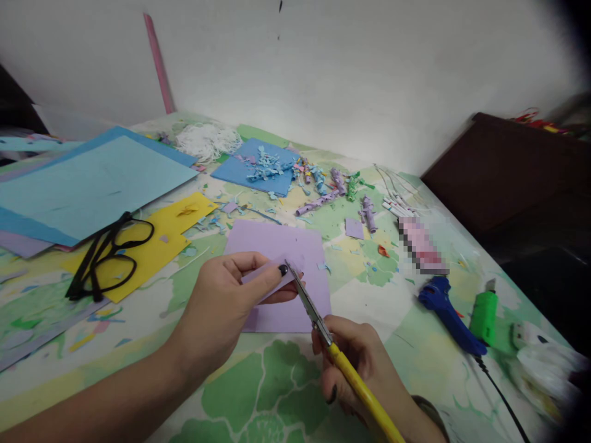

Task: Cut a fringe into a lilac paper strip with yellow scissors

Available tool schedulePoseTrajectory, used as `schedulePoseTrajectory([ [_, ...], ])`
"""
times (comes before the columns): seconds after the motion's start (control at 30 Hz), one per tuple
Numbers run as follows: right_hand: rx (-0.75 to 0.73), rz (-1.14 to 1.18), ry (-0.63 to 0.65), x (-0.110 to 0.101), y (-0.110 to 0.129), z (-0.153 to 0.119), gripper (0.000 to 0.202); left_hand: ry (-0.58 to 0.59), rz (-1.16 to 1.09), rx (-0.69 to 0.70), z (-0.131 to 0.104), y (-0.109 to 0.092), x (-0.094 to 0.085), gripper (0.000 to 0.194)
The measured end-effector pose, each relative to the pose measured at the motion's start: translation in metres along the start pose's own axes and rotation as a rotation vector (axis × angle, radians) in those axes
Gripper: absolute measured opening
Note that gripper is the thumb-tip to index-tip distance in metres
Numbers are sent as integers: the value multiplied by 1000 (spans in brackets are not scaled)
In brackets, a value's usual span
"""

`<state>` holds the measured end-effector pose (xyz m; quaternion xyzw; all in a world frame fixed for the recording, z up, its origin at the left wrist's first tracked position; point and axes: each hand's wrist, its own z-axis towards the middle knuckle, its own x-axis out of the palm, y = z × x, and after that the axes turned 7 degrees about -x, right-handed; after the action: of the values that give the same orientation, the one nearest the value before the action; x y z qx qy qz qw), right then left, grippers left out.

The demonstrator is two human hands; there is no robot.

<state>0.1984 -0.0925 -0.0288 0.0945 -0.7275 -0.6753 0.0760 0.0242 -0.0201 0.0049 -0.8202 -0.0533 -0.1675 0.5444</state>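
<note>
In the head view, the left hand [231, 301] pinches a small purple piece of paper [277, 290] between thumb and fingers, above a larger purple sheet [286, 237] lying on the floral-covered counter [383, 307]. The right hand [355, 363] grasps yellow-handled scissors [323, 335], their blades pointing up and to the left, tips beside the left thumb at the end of the small piece; whether they cut into it, I cannot tell.

Beyond the larger sheet, a small purple square [354, 227] lies beside an upright-fringed purple roll [368, 215]. Farther back, light-blue fringed curls [270, 169] rest on a blue sheet [231, 169], with a green fringed roll [352, 186] to their right. A tangle of white string [207, 143] sits near the counter's far edge.

Toward the left edge, black-framed glasses [87, 261] lie on yellow paper [161, 246], near a large light-blue sheet [106, 178]. Along the right edge are a pixelated pink item [422, 243], a blue glue gun [452, 314] with a black cord [503, 394], a green object [484, 317] beside it, and a blurred clear plastic bag [549, 369]. Paper scraps are scattered between.
</note>
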Motion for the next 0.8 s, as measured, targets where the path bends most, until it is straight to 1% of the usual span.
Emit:
schedulePoseTrajectory([
  [0.2, -11, -18, -5, 0, 0, -1, 51, 37, -15, 17, -2, 1, -1, 16],
  [0.33, -31, 23, -8, 0, 0, -1, 55, 75, -37, 29, -2, 0, 0, 12],
  [0.5, -29, 70, -2, 0, 1, 0, 57, 75, -66, 9, -2, -1, 0, 10],
  [0.8, -46, 24, -8, 0, -1, -1, 57, 52, -29, -3, 0, 0, 0, 11],
])
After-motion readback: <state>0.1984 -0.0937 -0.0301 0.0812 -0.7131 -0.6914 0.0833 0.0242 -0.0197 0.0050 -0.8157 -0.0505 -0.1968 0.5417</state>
